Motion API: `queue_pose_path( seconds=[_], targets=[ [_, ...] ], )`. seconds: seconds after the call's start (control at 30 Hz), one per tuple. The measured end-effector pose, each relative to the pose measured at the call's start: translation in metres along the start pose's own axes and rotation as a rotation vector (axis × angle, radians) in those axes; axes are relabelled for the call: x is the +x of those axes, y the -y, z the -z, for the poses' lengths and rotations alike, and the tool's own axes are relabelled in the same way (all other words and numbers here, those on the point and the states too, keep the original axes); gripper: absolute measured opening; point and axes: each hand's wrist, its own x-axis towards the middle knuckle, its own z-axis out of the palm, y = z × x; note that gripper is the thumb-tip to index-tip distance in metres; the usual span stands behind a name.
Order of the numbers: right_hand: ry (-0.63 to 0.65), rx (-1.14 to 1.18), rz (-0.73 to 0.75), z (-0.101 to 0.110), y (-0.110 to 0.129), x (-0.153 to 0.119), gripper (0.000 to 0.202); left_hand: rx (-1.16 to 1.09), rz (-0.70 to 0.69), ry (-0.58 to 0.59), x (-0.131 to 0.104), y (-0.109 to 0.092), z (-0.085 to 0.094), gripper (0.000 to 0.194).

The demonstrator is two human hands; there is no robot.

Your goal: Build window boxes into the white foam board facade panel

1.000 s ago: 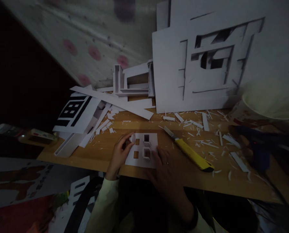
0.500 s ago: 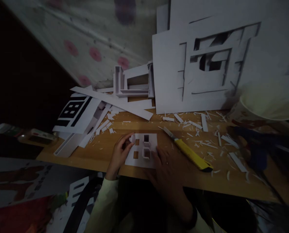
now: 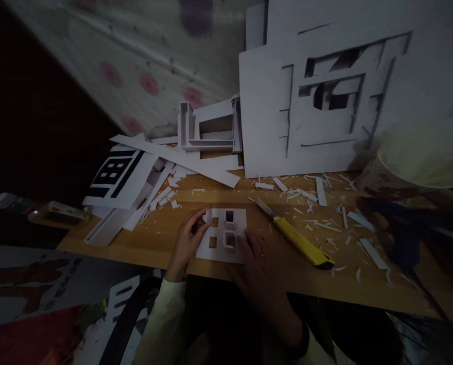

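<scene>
A white foam board panel [image 3: 221,257] lies flat near the table's front edge. Two square holes show bare wood on its left half, and two small raised frames [image 3: 230,239] stand round openings on its right half. My left hand [image 3: 188,241] pinches a small white board piece [image 3: 208,218] at the panel's upper left. Over the panel's right edge, my right hand [image 3: 258,263] rests with its fingers stretched out; it is dim in shadow. A yellow utility knife [image 3: 300,241] lies to the right of it, blade out.
White offcuts [image 3: 319,191] litter the wooden table [image 3: 196,197]. Behind stand a white board frame [image 3: 211,143] and a large cut board [image 3: 264,121]. At the right are a paper tub [image 3: 386,175] and a blue glue gun [image 3: 405,238]; a bottle [image 3: 59,212] lies left.
</scene>
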Motion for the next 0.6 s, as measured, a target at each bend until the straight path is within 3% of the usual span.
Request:
queue_pose_path(
  seconds=[0.6],
  targets=[
    [-0.004,0.026,-0.001,0.0,-0.001,-0.0005,0.057,-0.001,0.009,0.009,-0.0008,0.0012,0.0005,0.038]
  ],
)
